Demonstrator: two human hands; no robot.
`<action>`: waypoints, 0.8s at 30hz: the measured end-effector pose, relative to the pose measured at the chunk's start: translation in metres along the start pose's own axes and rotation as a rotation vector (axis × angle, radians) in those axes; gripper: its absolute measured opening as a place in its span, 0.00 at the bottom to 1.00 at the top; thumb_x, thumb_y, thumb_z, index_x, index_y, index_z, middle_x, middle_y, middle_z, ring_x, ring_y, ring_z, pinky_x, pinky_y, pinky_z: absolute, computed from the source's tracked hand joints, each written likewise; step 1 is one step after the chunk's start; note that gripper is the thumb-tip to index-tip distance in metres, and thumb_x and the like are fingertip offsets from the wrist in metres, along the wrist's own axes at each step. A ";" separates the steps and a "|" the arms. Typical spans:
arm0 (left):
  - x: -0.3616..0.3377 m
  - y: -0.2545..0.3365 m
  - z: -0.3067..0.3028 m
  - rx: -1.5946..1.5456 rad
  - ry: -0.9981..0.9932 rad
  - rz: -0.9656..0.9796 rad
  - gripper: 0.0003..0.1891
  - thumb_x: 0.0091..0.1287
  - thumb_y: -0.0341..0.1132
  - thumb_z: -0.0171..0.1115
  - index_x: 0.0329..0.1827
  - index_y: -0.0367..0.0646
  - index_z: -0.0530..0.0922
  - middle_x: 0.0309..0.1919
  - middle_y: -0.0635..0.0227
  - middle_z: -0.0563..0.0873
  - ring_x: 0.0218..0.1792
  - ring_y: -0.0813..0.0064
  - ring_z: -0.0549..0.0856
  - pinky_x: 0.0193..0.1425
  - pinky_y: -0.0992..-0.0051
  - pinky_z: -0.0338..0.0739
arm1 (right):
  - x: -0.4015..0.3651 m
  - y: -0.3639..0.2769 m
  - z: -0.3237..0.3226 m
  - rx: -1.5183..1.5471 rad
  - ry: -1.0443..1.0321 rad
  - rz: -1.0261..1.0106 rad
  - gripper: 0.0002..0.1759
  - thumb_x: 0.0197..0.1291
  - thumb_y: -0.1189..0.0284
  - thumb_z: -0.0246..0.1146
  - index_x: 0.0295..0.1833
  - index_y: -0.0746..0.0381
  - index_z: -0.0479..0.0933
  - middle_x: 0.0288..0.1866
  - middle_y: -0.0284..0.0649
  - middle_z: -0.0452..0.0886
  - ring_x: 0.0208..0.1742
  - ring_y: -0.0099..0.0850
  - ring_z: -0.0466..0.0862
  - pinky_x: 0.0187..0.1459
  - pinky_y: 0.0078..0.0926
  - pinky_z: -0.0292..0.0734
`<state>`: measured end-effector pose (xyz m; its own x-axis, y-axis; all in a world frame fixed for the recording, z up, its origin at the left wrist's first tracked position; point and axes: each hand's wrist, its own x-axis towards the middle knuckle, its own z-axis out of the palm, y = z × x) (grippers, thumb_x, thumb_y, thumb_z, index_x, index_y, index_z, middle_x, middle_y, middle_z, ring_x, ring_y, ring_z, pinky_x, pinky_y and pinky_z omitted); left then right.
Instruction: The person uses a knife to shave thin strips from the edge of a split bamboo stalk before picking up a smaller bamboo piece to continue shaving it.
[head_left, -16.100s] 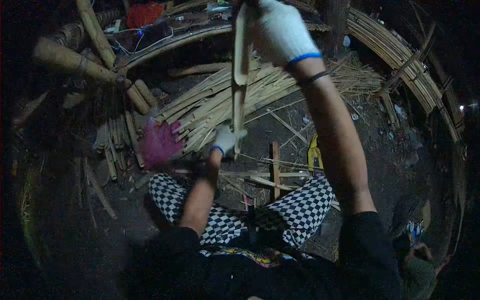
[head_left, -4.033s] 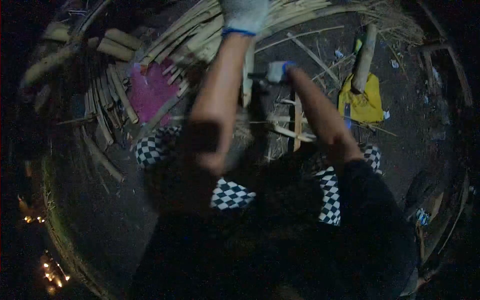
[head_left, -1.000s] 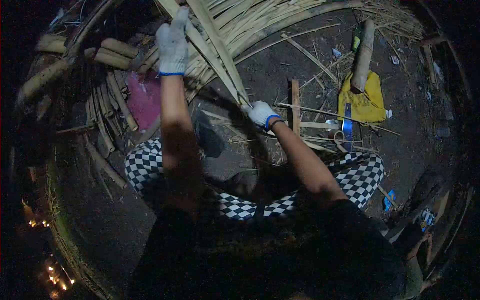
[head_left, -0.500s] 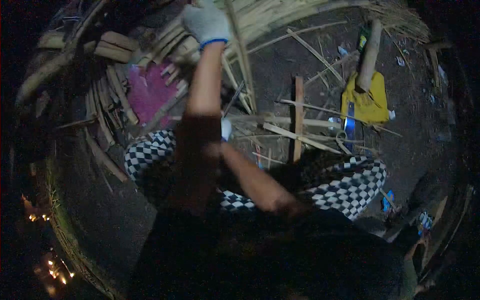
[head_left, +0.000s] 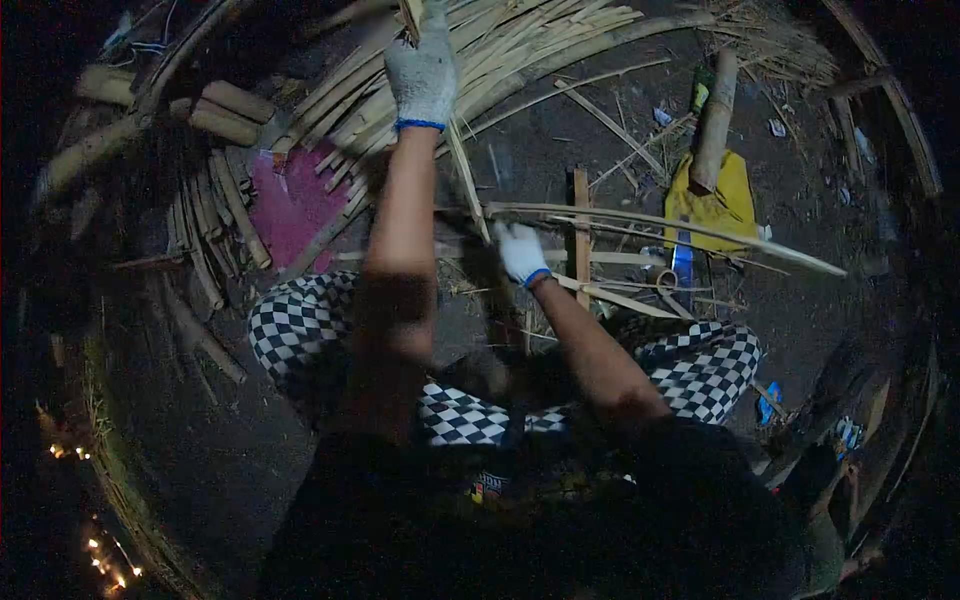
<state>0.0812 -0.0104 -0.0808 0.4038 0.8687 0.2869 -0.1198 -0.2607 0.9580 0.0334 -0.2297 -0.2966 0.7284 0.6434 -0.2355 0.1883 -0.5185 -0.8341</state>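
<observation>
My left hand (head_left: 422,82), in a grey-white glove with a blue cuff, is closed around a pale bamboo strip (head_left: 464,180). The strip runs down from it towards my lap. Lower and to the right, my right hand (head_left: 522,253), also gloved, is closed beside the strip's lower end. A faint blurred streak shows above its fingers, and what it grips is unclear. A long split strip (head_left: 760,240) lies across the area to the right, over an upright flat piece of wood (head_left: 581,225).
Split bamboo (head_left: 540,40) is heaped at the top. A pink cloth (head_left: 295,200) and short sticks (head_left: 240,205) lie left. Right are a yellow bag (head_left: 735,195), a bamboo log (head_left: 715,125) and a blue blade (head_left: 683,262). Small flames (head_left: 110,565) glow lower left.
My right hand has moved right and come out from behind my left forearm. My left hand is slightly lower. A long strip now lies across the right side.
</observation>
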 end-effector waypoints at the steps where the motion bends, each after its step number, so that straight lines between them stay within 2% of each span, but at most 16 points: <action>1: -0.007 -0.003 -0.001 0.000 -0.009 0.002 0.16 0.69 0.45 0.60 0.26 0.45 0.75 0.15 0.76 0.73 0.16 0.83 0.72 0.18 0.78 0.65 | 0.001 0.032 0.020 0.005 0.007 0.003 0.23 0.66 0.59 0.52 0.37 0.69 0.81 0.35 0.56 0.84 0.38 0.50 0.85 0.41 0.37 0.77; 3: -0.014 0.006 0.001 -0.108 -0.012 -0.062 0.17 0.69 0.46 0.60 0.27 0.44 0.75 0.17 0.75 0.74 0.16 0.83 0.72 0.18 0.79 0.64 | 0.018 0.065 0.041 -0.619 -0.538 -0.290 0.25 0.64 0.63 0.44 0.31 0.70 0.80 0.30 0.56 0.83 0.32 0.45 0.85 0.38 0.40 0.80; 5: -0.020 0.027 -0.004 -0.184 0.015 -0.096 0.16 0.69 0.45 0.59 0.28 0.44 0.75 0.18 0.74 0.75 0.16 0.83 0.71 0.18 0.79 0.63 | 0.020 0.018 0.008 -0.511 -0.622 -0.194 0.26 0.65 0.62 0.44 0.27 0.69 0.80 0.26 0.53 0.83 0.29 0.43 0.85 0.37 0.38 0.80; 6: -0.024 0.026 -0.010 -0.248 0.020 -0.112 0.18 0.68 0.46 0.61 0.23 0.45 0.74 0.15 0.76 0.73 0.13 0.83 0.70 0.16 0.79 0.61 | 0.012 0.008 -0.008 -0.409 -0.730 -0.080 0.28 0.65 0.62 0.43 0.24 0.69 0.80 0.23 0.51 0.83 0.26 0.41 0.85 0.36 0.36 0.80; 7: -0.024 0.028 -0.013 -0.316 0.022 -0.112 0.21 0.68 0.46 0.62 0.18 0.46 0.72 0.12 0.77 0.71 0.11 0.83 0.68 0.15 0.78 0.60 | 0.021 0.013 -0.008 -0.365 -0.714 -0.057 0.31 0.66 0.62 0.41 0.20 0.68 0.79 0.16 0.46 0.81 0.22 0.38 0.84 0.34 0.33 0.80; 10: -0.030 0.033 -0.018 -0.321 -0.074 -0.150 0.22 0.66 0.48 0.64 0.18 0.47 0.71 0.12 0.76 0.70 0.11 0.83 0.68 0.15 0.77 0.60 | 0.010 -0.059 -0.082 -0.320 -0.716 0.104 0.31 0.68 0.58 0.42 0.24 0.69 0.80 0.19 0.44 0.82 0.21 0.36 0.84 0.32 0.32 0.80; 13: -0.051 0.037 -0.022 -0.225 -0.091 -0.245 0.19 0.67 0.47 0.62 0.23 0.43 0.75 0.15 0.74 0.73 0.15 0.81 0.72 0.18 0.76 0.64 | 0.027 -0.076 -0.143 -0.402 -0.496 -0.012 0.31 0.68 0.49 0.48 0.31 0.68 0.79 0.25 0.45 0.82 0.22 0.39 0.81 0.30 0.37 0.78; 15: -0.066 0.032 -0.021 0.157 -0.209 0.118 0.21 0.67 0.52 0.58 0.33 0.40 0.79 0.20 0.68 0.78 0.20 0.76 0.76 0.25 0.73 0.70 | 0.012 -0.107 -0.207 -0.296 -0.490 0.025 0.33 0.65 0.47 0.50 0.30 0.69 0.78 0.26 0.48 0.81 0.23 0.37 0.80 0.27 0.37 0.75; 16: -0.087 0.062 -0.022 0.389 -0.334 -0.178 0.22 0.64 0.51 0.60 0.42 0.36 0.81 0.27 0.64 0.83 0.28 0.72 0.81 0.37 0.70 0.75 | 0.016 -0.098 -0.225 -0.318 -0.440 -0.016 0.33 0.65 0.46 0.50 0.30 0.69 0.77 0.26 0.49 0.81 0.24 0.38 0.80 0.29 0.37 0.75; 17: -0.100 0.050 -0.018 0.389 -0.368 -0.012 0.23 0.63 0.50 0.61 0.44 0.36 0.81 0.29 0.63 0.84 0.31 0.71 0.82 0.41 0.70 0.75 | 0.018 -0.088 -0.246 -0.336 -0.388 -0.057 0.34 0.64 0.45 0.50 0.30 0.70 0.77 0.26 0.50 0.80 0.25 0.38 0.80 0.30 0.37 0.75; 18: -0.108 0.030 -0.015 0.383 -0.402 0.157 0.23 0.62 0.50 0.62 0.46 0.36 0.81 0.31 0.63 0.85 0.34 0.70 0.83 0.44 0.70 0.76 | 0.015 -0.080 -0.262 -0.294 -0.301 0.029 0.35 0.64 0.44 0.50 0.31 0.70 0.77 0.26 0.50 0.80 0.28 0.40 0.80 0.35 0.39 0.74; 19: -0.120 0.025 -0.004 0.393 -0.478 -0.048 0.21 0.60 0.44 0.66 0.48 0.37 0.81 0.36 0.64 0.86 0.38 0.74 0.84 0.45 0.70 0.76 | 0.016 -0.063 -0.271 -0.024 -0.258 0.152 0.34 0.63 0.44 0.51 0.32 0.69 0.77 0.25 0.48 0.80 0.28 0.39 0.81 0.35 0.39 0.74; 21: -0.134 0.005 0.012 0.438 -0.589 -0.163 0.27 0.57 0.46 0.69 0.53 0.37 0.79 0.38 0.63 0.87 0.41 0.74 0.85 0.48 0.71 0.76 | 0.041 -0.026 -0.294 -0.163 0.002 0.126 0.27 0.64 0.47 0.55 0.29 0.61 0.75 0.21 0.34 0.74 0.19 0.25 0.73 0.23 0.29 0.68; 22: -0.141 -0.006 0.021 0.439 -0.611 -0.165 0.27 0.57 0.46 0.69 0.53 0.37 0.79 0.38 0.63 0.87 0.41 0.74 0.85 0.48 0.71 0.76 | 0.035 -0.026 -0.301 0.218 0.072 0.179 0.24 0.64 0.48 0.56 0.29 0.59 0.72 0.20 0.31 0.71 0.17 0.26 0.70 0.20 0.29 0.67; 23: -0.145 -0.016 0.031 0.489 -0.677 -0.272 0.32 0.55 0.48 0.70 0.58 0.36 0.76 0.44 0.59 0.86 0.46 0.71 0.84 0.53 0.70 0.75 | 0.046 -0.021 -0.310 0.495 0.099 0.273 0.22 0.66 0.50 0.55 0.30 0.57 0.70 0.19 0.31 0.70 0.17 0.28 0.70 0.21 0.30 0.68; 24: -0.149 -0.029 0.039 0.533 -0.737 -0.376 0.37 0.53 0.50 0.72 0.62 0.36 0.73 0.51 0.55 0.84 0.51 0.67 0.83 0.57 0.69 0.74 | 0.049 -0.013 -0.322 0.700 0.143 0.224 0.20 0.67 0.51 0.54 0.30 0.56 0.69 0.19 0.31 0.69 0.17 0.28 0.70 0.22 0.30 0.69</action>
<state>0.0599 -0.1490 -0.1513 0.8181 0.5010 -0.2823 0.4839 -0.3345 0.8086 0.2790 -0.3723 -0.1366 0.7876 0.4602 -0.4097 -0.4030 -0.1181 -0.9075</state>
